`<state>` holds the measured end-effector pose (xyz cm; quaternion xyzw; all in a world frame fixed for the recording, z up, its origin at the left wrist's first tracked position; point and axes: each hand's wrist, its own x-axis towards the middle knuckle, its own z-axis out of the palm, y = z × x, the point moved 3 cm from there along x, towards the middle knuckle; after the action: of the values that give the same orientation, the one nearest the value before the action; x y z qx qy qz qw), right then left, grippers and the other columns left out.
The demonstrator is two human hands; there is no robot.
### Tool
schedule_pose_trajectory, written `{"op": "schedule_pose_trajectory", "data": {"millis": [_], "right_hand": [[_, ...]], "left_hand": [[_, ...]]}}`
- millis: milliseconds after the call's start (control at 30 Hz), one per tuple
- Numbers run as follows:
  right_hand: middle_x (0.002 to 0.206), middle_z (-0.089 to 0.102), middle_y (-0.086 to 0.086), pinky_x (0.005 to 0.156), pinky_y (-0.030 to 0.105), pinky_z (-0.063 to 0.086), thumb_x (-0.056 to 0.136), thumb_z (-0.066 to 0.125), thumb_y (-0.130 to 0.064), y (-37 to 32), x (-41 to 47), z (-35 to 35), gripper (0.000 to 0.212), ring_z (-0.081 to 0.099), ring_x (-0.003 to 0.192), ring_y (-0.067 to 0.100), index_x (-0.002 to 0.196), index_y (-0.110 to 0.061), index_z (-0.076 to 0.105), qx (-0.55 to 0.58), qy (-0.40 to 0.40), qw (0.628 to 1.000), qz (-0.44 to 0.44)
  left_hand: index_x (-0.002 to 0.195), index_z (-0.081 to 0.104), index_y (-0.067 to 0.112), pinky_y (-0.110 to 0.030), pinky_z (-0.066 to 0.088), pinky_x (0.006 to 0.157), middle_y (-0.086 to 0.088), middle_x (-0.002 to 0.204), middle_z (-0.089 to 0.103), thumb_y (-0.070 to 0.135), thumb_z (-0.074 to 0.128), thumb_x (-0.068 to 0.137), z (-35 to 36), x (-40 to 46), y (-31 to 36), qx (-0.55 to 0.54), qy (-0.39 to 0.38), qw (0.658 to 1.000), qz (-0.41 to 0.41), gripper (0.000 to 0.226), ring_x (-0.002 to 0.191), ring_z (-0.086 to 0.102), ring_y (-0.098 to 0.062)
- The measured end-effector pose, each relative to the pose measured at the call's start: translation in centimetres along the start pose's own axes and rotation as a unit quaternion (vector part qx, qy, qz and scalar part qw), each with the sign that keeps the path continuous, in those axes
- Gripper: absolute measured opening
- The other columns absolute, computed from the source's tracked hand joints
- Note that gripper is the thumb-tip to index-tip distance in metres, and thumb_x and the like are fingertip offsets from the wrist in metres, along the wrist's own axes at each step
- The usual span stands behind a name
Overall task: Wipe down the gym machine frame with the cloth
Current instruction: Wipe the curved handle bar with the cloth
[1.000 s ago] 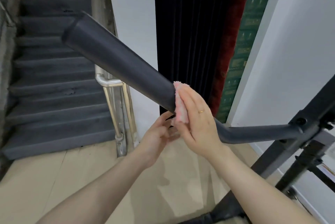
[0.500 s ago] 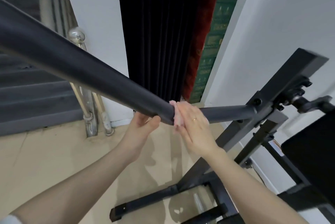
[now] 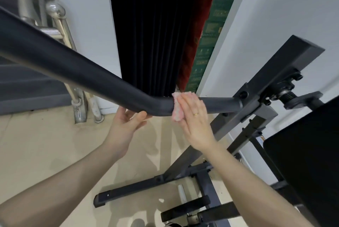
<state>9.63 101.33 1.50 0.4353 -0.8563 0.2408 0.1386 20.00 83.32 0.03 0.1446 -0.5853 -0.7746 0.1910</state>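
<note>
A dark grey bent handle bar (image 3: pixel 88 78) of the gym machine runs from the upper left down to a bend, then level into the upright frame post (image 3: pixel 271 83). My right hand (image 3: pixel 194 118) presses a pink cloth (image 3: pixel 177 111) flat against the thin level section just right of the bend, fingers straight. My left hand (image 3: pixel 126 125) cups the underside of the bar at the bend, thumb and fingers loosely touching it.
A black padded seat (image 3: pixel 304 162) fills the right side. The machine's base rails and a foot (image 3: pixel 128 192) lie on the beige floor below. A steel stair railing (image 3: pixel 60 30) and grey steps stand at left; a black curtain (image 3: pixel 152 30) hangs behind.
My right hand has slid the cloth rightward along the bar, past the bend onto the thin section. The left hand followed to the bend. The view swung down and right.
</note>
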Motion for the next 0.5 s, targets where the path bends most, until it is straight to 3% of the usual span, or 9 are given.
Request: {"op": "schedule_pose_trajectory", "data": {"millis": [67,133,233,367,500], "right_hand": [[0.143,0.041,0.004,0.114,0.047,0.020,0.095,0.038,-0.021,2.5,0.1,-1.1,0.049,0.030,0.137,0.024,0.143,-0.015,0.039,-0.011,0.008,0.999,0.031],[0.133,0.049,0.003,0.110,0.042,0.025,0.094,0.027,-0.024,4.7,0.0,-2.6,0.048,0.038,0.129,0.022,0.136,-0.015,0.047,-0.003,0.048,0.992,0.119],[0.118,0.055,0.004,0.103,0.039,0.031,0.094,0.025,-0.024,2.7,0.7,-3.1,0.043,0.044,0.118,0.026,0.117,-0.010,0.059,0.017,0.097,0.976,0.197],[0.135,0.049,0.002,0.107,0.041,0.032,0.097,0.033,-0.024,-6.9,3.0,-0.4,0.043,0.040,0.127,0.022,0.137,-0.015,0.047,0.068,0.021,0.995,0.063],[0.144,0.038,-0.009,0.106,0.036,0.033,0.098,0.042,-0.015,-13.5,4.0,0.5,0.051,0.034,0.133,0.009,0.147,-0.022,0.031,0.159,0.073,0.983,0.055]], "left_hand": [[0.109,0.055,0.036,-0.026,0.048,0.076,0.011,0.098,0.069,0.024,0.068,0.083,0.0,-0.1,0.1,0.011,0.014,1.000,0.008,0.031,0.096,0.069,-0.018],[0.110,0.055,0.035,-0.025,0.048,0.075,0.010,0.096,0.070,0.016,0.062,0.089,-0.1,-0.3,0.1,0.017,0.018,1.000,0.008,0.029,0.094,0.069,-0.015],[0.108,0.056,0.037,-0.022,0.049,0.073,0.011,0.098,0.071,0.018,0.060,0.091,0.1,-0.7,0.7,0.019,0.005,1.000,-0.007,0.026,0.093,0.068,-0.012],[0.109,0.059,0.035,-0.030,0.047,0.080,0.016,0.107,0.067,0.025,0.067,0.084,-0.2,-1.2,2.4,0.046,-0.006,0.999,0.002,0.027,0.095,0.066,-0.009],[0.125,0.055,0.036,-0.036,0.048,0.088,0.012,0.125,0.059,0.016,0.055,0.082,-2.6,-2.3,4.0,0.060,-0.045,0.997,-0.004,0.047,0.106,0.063,-0.013]]}}
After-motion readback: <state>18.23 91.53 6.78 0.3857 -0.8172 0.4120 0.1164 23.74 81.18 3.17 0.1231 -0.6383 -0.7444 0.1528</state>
